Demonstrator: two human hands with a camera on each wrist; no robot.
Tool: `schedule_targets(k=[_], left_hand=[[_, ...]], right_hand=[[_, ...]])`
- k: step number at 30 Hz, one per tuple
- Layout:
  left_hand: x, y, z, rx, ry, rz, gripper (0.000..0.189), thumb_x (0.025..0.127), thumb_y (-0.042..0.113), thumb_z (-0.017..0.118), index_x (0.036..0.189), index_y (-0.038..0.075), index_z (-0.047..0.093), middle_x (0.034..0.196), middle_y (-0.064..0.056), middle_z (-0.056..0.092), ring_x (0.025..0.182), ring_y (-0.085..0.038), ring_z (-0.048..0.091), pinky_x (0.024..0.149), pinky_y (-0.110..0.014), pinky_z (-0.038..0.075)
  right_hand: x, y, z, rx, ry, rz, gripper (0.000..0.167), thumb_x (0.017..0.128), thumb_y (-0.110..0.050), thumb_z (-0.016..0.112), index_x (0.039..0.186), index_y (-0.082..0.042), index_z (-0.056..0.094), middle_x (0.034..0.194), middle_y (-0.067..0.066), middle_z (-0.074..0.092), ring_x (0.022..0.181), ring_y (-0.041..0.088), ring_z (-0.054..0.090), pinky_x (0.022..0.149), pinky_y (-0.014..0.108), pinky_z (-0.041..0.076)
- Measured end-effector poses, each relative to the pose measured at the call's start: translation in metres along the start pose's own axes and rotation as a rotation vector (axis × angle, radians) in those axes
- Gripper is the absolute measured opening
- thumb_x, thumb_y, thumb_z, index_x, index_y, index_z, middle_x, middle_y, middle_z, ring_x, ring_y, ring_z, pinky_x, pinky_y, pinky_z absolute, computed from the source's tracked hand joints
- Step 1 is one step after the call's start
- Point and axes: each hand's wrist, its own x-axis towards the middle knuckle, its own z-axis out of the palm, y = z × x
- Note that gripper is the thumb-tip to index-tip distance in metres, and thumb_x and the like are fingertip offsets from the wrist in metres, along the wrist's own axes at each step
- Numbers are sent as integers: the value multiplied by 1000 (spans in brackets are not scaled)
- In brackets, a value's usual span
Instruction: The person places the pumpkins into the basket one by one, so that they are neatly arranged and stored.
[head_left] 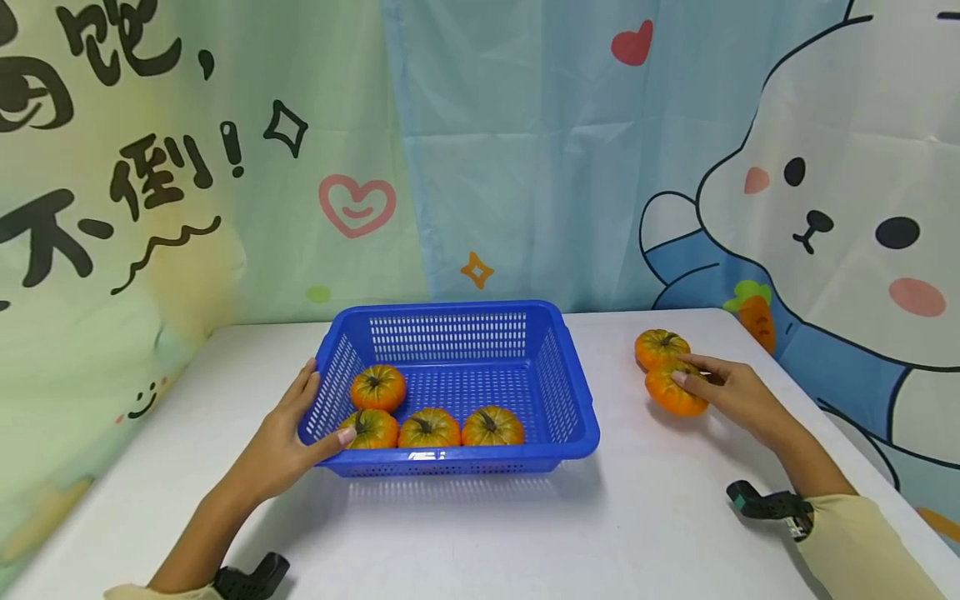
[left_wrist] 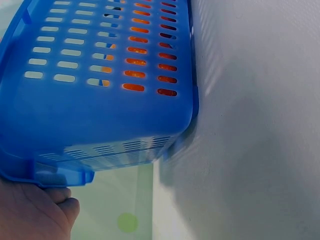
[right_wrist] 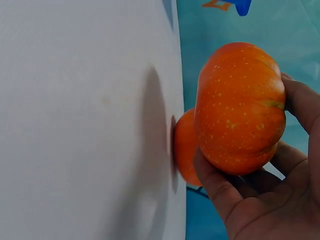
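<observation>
My left hand (head_left: 279, 450) grips the left end of a blue plastic basket (head_left: 480, 457), thumb over the front left rim. Inside the basket, several small orange pumpkins (head_left: 426, 428) sit along the front and left. On the right, my right hand (head_left: 738, 398) holds another small pumpkin (head_left: 673, 395) between thumb and fingers. The right wrist view shows this held pumpkin (right_wrist: 242, 107) raised off the tabletop. Just behind it, one more pumpkin (head_left: 656, 342) rests on the table, partly hidden in the right wrist view.
A white table (head_left: 480, 542) carries everything. Behind it hangs a printed cloth (head_left: 510, 167) with hearts, lettering and a cartoon animal, close to the table's back edge. Each wrist wears a black device (head_left: 765, 502).
</observation>
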Motion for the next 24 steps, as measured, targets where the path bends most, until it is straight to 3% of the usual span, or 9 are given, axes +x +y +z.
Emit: schedule_targets(k=[6,13,24], left_hand=[[-1,0,1,2,-5,-5,97,85,49,65,152,-4,18,161,-17,6,140,-49,18,100,-67,31],[-1,0,0,4,-1,-8,97,85,49,65,152,-4,18,161,-17,6,140,-49,18,100,-66,30],[0,-1,2,1,8,6,97,86,49,65,152,-4,19,161,-18,8,140,-49,19,101,-66,31]], right_hand=[[-2,-16,1,-12,20,-50,76,96,-51,55,144,6,40,139,37,37,115,45,46,94,50,48],[-1,-35,4,30,7,-103,72,95,-50,57,144,1,44,136,32,44,113,40,49,83,21,50],[7,-61,11,43,-8,-168,69,94,-50,58,144,-3,46,135,25,51,111,35,53,84,24,51]])
